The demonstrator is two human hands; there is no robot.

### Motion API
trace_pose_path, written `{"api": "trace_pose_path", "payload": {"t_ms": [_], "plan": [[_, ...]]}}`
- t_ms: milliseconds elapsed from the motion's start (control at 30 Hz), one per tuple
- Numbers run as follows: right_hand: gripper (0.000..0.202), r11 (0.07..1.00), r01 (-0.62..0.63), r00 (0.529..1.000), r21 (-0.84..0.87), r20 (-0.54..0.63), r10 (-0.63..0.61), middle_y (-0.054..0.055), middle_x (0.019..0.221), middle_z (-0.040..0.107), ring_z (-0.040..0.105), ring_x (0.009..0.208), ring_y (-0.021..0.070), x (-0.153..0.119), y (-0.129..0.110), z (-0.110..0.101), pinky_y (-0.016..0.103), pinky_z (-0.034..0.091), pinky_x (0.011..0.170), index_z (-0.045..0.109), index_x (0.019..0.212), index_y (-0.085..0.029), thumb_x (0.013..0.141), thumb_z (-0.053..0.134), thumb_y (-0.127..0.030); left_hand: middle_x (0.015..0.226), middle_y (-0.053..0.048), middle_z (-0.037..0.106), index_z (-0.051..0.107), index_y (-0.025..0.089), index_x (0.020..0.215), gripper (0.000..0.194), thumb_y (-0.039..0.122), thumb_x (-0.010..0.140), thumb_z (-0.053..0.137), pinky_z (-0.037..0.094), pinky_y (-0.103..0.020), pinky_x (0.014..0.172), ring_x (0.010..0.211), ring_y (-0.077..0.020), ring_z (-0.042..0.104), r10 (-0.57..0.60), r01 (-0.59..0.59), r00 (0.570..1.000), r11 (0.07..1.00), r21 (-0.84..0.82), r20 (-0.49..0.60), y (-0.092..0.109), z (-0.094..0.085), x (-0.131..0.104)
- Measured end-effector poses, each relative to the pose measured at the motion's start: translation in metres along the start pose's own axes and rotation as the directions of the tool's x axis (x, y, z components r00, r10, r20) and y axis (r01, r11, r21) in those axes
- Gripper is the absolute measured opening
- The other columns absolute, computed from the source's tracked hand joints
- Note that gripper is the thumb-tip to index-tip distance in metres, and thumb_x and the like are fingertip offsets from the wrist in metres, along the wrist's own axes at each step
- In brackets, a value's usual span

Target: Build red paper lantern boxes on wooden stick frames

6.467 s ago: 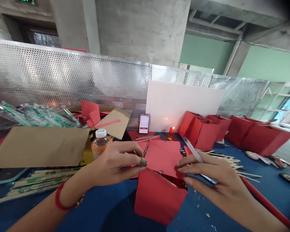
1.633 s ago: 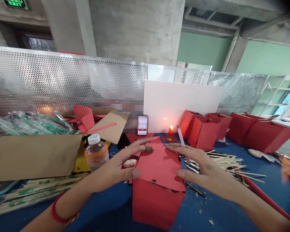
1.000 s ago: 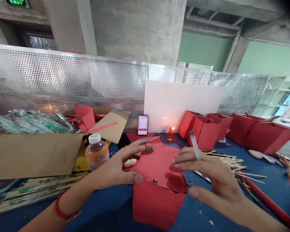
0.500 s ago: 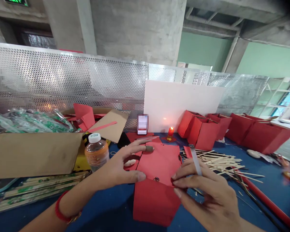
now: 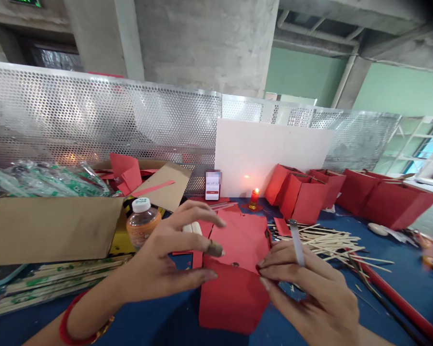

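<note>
In the middle of the blue table lies a folded red paper box (image 5: 234, 300), its flat top panel stretching away from me. My left hand (image 5: 175, 252) hovers at the panel's left side, fingers apart and holding nothing; one finger wears a brown wrap. With fingertips pinched, my right hand (image 5: 310, 288) grips the box's right edge. A translucent glue stick (image 5: 297, 242) with a darkened tip pokes up between its fingers. A small dark round spot (image 5: 234, 264) shows near the box's fold.
Beyond the box burns a candle (image 5: 254, 198), beside a propped phone (image 5: 212, 185). Loose wooden sticks (image 5: 332, 245) spread to the right, with red paper bags (image 5: 305, 197) behind them. An orange-labelled bottle (image 5: 143, 223) and a cardboard box (image 5: 54, 228) stand left.
My left hand has drawn nearer and lifted off the top panel, its wrapped finger now lower. My right hand keeps its pinch on the box edge, with the glue stick still between its fingers.
</note>
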State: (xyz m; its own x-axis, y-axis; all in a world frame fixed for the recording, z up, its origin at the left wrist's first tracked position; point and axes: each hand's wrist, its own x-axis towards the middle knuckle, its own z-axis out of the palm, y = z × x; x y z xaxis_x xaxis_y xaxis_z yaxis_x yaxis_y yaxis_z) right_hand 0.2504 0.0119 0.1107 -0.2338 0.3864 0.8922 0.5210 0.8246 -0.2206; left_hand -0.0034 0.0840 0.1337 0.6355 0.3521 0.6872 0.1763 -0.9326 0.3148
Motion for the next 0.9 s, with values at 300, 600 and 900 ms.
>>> {"api": "trace_pose_path", "payload": {"t_ms": [300, 600, 900], "plan": [[0.023, 0.999, 0.013, 1.000, 0.029, 0.014, -0.014, 0.003, 0.081, 0.075, 0.072, 0.073, 0.0180, 0.000, 0.002, 0.000, 0.031, 0.062, 0.071, 0.071, 0.089, -0.021, 0.081, 0.067, -0.001, 0.090, 0.003, 0.076, 0.062, 0.026, 0.097, 0.013, 0.013, 0.095, 0.059, 0.043, -0.034, 0.083, 0.082, -0.0167, 0.060, 0.202, -0.218, 0.976, 0.924, 0.313, 0.082, 0.010, 0.007, 0.000], [0.015, 0.999, -0.032, 0.999, -0.019, 0.033, 0.033, 0.001, 0.085, 0.075, 0.072, 0.080, 0.0183, 0.006, 0.018, -0.018, 0.029, 0.060, 0.076, 0.072, 0.092, -0.024, 0.090, 0.062, -0.013, 0.094, 0.000, 0.073, 0.059, 0.023, 0.103, 0.021, 0.005, 0.093, 0.055, 0.039, -0.034, 0.087, 0.084, -0.0180, 0.057, 0.175, -0.205, 0.977, 0.932, 0.299, 0.126, 0.013, 0.008, -0.001], [0.029, 0.773, -0.610, 0.726, -0.177, 0.267, 0.634, 0.005, 0.093, 0.071, 0.065, 0.062, 0.0134, 0.045, 0.193, -0.011, 0.030, 0.057, 0.060, 0.059, 0.127, -0.014, 0.105, 0.044, -0.026, 0.091, -0.001, 0.069, 0.059, 0.020, 0.098, 0.017, 0.004, 0.095, 0.054, 0.037, -0.034, 0.087, 0.084, -0.0171, 0.053, 0.188, -0.211, 0.976, 0.938, 0.274, 0.109, 0.014, 0.009, 0.000]]}}
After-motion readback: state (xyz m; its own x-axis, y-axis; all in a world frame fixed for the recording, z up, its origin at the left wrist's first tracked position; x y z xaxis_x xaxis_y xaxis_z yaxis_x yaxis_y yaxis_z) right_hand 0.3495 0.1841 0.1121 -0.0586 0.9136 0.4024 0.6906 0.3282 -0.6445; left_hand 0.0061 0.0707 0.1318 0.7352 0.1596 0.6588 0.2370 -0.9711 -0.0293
